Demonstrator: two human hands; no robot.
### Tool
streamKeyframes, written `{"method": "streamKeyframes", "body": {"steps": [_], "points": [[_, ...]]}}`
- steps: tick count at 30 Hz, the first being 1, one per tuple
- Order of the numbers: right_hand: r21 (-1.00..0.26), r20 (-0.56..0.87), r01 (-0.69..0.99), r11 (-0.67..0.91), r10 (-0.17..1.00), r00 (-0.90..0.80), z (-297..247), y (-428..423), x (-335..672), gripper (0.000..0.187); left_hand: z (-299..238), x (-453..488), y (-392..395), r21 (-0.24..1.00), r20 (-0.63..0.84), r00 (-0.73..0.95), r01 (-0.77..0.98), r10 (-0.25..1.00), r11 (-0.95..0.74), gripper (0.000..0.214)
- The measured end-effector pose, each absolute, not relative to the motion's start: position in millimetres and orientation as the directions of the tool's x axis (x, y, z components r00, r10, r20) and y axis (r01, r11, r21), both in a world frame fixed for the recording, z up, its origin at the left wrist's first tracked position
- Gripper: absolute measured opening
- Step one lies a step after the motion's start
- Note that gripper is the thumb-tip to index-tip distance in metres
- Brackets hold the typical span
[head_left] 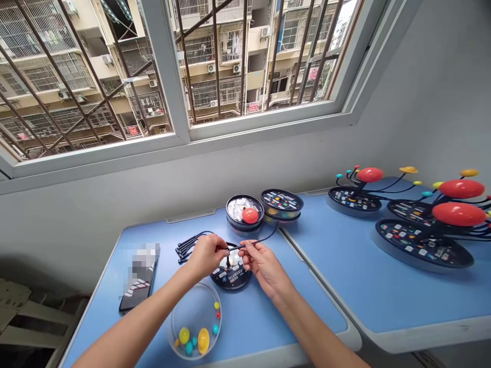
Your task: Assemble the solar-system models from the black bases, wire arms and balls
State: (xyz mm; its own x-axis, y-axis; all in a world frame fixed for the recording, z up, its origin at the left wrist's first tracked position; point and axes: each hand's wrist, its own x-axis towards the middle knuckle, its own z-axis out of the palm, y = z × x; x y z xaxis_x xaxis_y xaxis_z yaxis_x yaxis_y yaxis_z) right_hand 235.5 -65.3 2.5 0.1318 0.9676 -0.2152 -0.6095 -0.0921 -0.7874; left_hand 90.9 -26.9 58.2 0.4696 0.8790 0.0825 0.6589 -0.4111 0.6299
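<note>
A thin black curved rod (270,236) runs between my two hands above a round black base (232,282) printed with small planet pictures. My right hand (265,267) is closed on the rod, whose far end bends up and away. My left hand (207,255) pinches the rod's near end, close to the top of the short black post (227,260) rising from the base. The exact joint is hidden by the fingertips. Several loose black rods (186,246) lie behind my left hand. In front, a clear round bowl (171,335) holds small yellow, teal, red and orange balls.
A phone (140,286) lies at the left. Behind the hands stand a round case with a red ball (250,215) and another stacked case (282,200). Several assembled planet models with red domes (458,213) occupy the right table (345,286). A barred window is behind.
</note>
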Motion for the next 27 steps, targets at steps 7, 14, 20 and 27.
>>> {"method": "streamKeyframes", "body": {"steps": [7,14,20,27], "points": [[-0.810,-0.184,-0.585,-0.052,0.969,0.168,3.7,-61.5,234.1,0.043,54.2,89.8,-28.7,0.626,0.118,0.429,0.668,0.896,-0.402,0.011],[-0.823,-0.201,-0.565,-0.062,0.961,0.188,0.7,-61.3,231.5,0.045,52.7,90.7,-30.8,0.640,0.094,0.416,0.671,0.905,-0.375,0.009],[-0.820,-0.213,-0.567,-0.082,0.962,0.170,0.9,-63.5,232.2,0.045,55.9,93.0,-32.2,0.601,0.065,0.409,0.713,0.910,-0.363,0.009],[-0.814,-0.215,-0.575,-0.083,0.963,0.165,-1.7,-60.8,232.1,0.045,55.7,94.6,-32.8,0.529,0.063,0.438,0.748,0.897,-0.402,0.009]]}}
